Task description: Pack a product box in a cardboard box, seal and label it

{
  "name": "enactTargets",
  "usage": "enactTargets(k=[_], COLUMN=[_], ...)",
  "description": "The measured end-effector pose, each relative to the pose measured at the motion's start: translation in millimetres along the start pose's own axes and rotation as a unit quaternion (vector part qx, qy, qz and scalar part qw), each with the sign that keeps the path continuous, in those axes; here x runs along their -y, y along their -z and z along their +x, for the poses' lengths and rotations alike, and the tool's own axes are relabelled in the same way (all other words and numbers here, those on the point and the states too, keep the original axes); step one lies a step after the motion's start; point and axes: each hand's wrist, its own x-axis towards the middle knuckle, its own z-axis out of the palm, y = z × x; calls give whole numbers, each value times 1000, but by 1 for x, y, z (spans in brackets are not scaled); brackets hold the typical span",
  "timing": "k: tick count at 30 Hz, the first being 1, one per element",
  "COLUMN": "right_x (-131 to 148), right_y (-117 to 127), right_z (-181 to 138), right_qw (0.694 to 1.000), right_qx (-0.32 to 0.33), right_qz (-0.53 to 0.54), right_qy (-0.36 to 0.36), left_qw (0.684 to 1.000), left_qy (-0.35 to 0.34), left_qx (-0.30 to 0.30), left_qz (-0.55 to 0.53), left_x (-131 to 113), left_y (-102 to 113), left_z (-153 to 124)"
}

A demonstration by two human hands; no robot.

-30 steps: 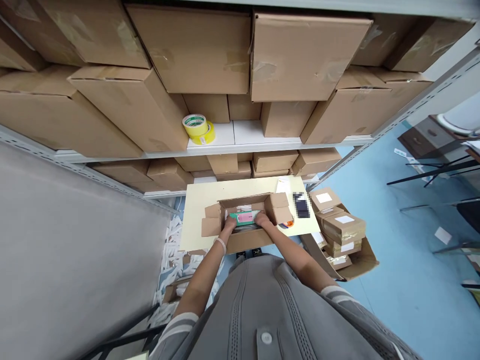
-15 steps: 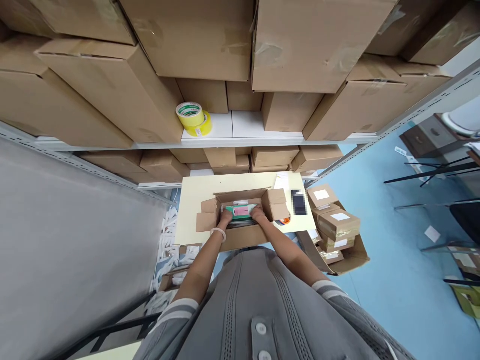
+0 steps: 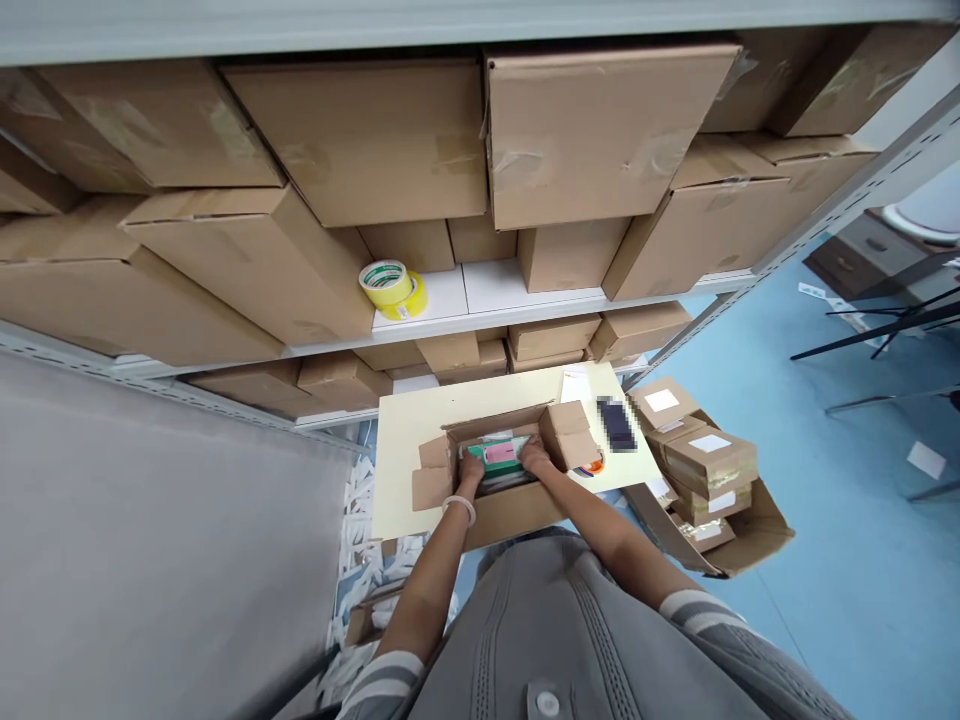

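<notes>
A person's left hand (image 3: 471, 467) and right hand (image 3: 534, 455) were down inside an open cardboard box (image 3: 510, 516). The box sat on a pale yellow counter (image 3: 405, 470). Between the hands, in the box, lay a flat green and pink packet (image 3: 498, 458).

The fingers of both hands were bent down around the two short ends of the packet. They looked closed on it, not spread wide. The fingertips were hidden in the box, so I could not tell how tight the hold was.

The packet looked thin and flat, so it was likely light and fairly stiff. Its shiny cover might be slippery. The two short ends looked like the best places to hold it, with a hand at each end to keep it level.

A white bracelet (image 3: 459, 510) was on the left wrist. A dark, blurred thing (image 3: 616, 424) lay on the counter to the right of the box. A roll of yellow tape (image 3: 392, 288) sat on a shelf (image 3: 457, 325) above.
</notes>
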Motion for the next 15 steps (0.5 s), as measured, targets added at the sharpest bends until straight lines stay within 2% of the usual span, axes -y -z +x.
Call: enactTargets(k=[4,15], right_x=[0,-1], right_y=[-1,8], right_z=[-5,-18], right_qw=[1000,999], right_qx=[-8,-27], right_qz=[4,-29], right_qy=[-13,-1], left_qw=[999,998], left_qy=[38,53], left_qx=[-4,-15], left_qz=[15,-16], left_x=[-1,-1], left_y=[0,-1], left_z=[0,-2])
